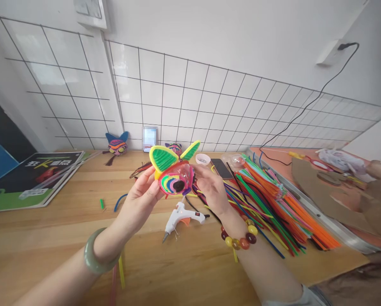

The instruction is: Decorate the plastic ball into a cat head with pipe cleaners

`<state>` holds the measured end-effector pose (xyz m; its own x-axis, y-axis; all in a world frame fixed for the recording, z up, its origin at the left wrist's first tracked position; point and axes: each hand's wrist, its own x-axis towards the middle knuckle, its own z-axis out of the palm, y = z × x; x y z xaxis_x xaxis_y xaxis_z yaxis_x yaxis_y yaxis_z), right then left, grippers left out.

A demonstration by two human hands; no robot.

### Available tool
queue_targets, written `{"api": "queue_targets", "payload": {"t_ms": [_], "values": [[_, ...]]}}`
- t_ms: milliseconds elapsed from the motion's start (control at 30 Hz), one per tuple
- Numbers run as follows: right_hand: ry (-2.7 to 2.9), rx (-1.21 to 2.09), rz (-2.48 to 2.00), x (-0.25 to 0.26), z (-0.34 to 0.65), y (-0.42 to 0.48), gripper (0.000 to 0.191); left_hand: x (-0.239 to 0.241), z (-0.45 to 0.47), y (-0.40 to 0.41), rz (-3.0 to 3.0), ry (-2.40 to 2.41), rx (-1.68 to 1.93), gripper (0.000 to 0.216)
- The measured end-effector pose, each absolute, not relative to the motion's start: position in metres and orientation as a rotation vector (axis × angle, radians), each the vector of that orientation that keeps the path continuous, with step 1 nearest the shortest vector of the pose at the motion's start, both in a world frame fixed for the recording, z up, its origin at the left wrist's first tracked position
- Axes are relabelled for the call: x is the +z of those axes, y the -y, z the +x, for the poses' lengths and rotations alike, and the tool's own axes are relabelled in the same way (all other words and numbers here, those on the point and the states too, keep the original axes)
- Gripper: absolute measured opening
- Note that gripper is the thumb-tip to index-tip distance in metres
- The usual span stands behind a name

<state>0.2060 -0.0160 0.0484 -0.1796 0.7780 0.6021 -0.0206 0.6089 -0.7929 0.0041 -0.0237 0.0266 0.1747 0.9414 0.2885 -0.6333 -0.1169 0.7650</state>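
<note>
Nearest: L wrist w/ green bangle [96, 257], R wrist w/ bead bracelet [241, 238], both over the wooden table [50, 229]. L hand [142, 197] is closed on the fuzzy-wire animal head [174, 176], fingers cupping its left side and underside. R hand [211, 187] pinches its right edge. The head is held up off the table, between the hands, approx. centre frame.

Done, as far as it shows: face wound in pink/yellow/green stripes, black nose on, two green ears w/ yellow rims, a clear dome over part of the face. Left, by my guess: eyes and trim. The finished head [117, 145] by the wall has eyes and a tassel; this one shows neither.

Just under the hands lies a white glue gun [182, 216], nozzle toward the near-left. Cut bits, green [101, 204] and blue [120, 200], sit to the left. R of it, a big heap of coloured fuzzy wires [273, 199]. Further back: phone [220, 168], small cup [203, 159], booklets [34, 178] far left, wire grid [177, 97] on the wall.
</note>
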Motion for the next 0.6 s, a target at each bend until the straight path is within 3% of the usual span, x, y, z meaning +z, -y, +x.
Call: {"api": "queue_targets", "payload": {"t_ms": [300,600], "values": [[1.513,0.849,-0.758,0.0525,0.1992,0.0221,0.050,0.0255,0.0041,0.0255,1.038,-0.421,1.403,0.034],[1.477,0.905,-0.753,0.0505,0.1979,0.0170,0.041,0.0305,0.0032,0.0294,1.107,-0.590,1.394,0.046]]}}
